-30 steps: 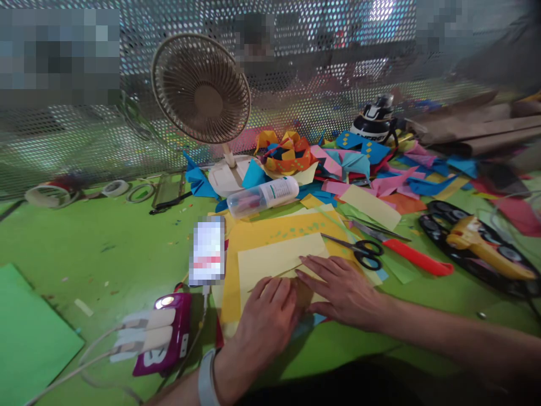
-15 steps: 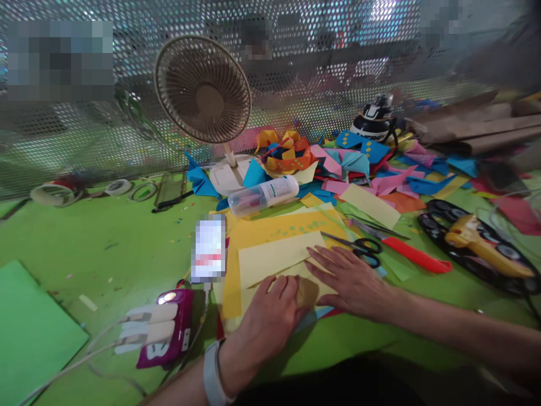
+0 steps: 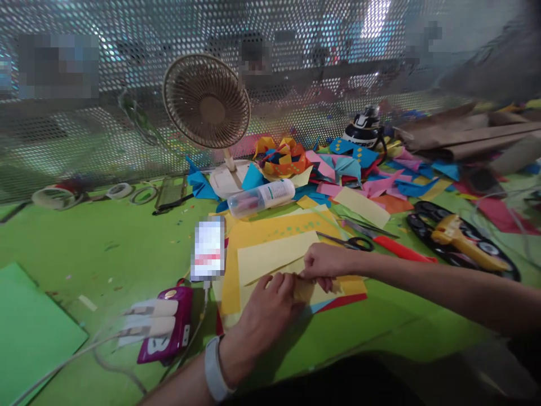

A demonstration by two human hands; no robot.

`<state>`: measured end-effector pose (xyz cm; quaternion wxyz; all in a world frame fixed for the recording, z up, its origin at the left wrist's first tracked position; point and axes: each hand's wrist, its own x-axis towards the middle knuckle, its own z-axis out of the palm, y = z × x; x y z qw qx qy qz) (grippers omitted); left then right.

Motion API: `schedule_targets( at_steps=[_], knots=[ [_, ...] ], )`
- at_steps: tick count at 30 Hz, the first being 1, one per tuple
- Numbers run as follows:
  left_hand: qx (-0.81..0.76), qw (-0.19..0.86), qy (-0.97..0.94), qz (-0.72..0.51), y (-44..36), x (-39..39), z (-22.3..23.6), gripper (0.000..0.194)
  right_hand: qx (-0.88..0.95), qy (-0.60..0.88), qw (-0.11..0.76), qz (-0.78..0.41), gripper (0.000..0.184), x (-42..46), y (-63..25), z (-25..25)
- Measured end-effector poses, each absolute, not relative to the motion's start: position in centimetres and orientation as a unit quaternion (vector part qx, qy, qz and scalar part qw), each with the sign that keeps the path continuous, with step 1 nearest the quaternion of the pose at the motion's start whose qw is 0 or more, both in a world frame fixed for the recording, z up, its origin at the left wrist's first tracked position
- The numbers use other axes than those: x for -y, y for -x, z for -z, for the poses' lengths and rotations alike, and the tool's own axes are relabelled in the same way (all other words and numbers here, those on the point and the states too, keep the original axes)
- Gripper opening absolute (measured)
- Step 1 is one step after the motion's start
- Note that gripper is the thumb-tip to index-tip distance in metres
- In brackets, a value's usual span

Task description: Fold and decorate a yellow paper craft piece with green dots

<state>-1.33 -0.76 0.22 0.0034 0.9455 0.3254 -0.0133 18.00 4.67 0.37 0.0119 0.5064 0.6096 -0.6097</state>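
Note:
Pale yellow paper (image 3: 274, 248) with a folded flap lies on darker yellow sheets (image 3: 232, 299) in front of me. My left hand (image 3: 273, 301) rests on the paper's near part, fingers bent together and holding it down. Beside its fingertips, my right hand (image 3: 327, 264) is curled closed with its thumb side on the fold; its fingertips are partly hidden. Black-handled scissors (image 3: 359, 243) lie just beyond the right hand. Red and blue paper edges (image 3: 342, 301) stick out below the stack.
A phone (image 3: 208, 248) and a purple power adapter (image 3: 167, 327) with cables lie left. Behind are a marker-filled bottle (image 3: 262, 198), a fan (image 3: 207, 101) and folded coloured papers (image 3: 350, 163). A red-handled knife (image 3: 401, 249) and a yellow glue gun (image 3: 469, 242) lie right.
My right hand has gone from lying flat with spread fingers to curled closed, and moved left to the left hand's fingertips. The left hand stays nearly in place. The view has shifted slightly.

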Motion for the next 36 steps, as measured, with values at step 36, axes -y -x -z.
schedule_targets(
  at_steps=[36],
  knots=[
    [-0.506,0.57,-0.645,0.048,0.2,-4.2,-2.1,0.052,-0.613,-0.476,0.011,0.631,0.041,-5.6,-19.9,0.7]
  ],
)
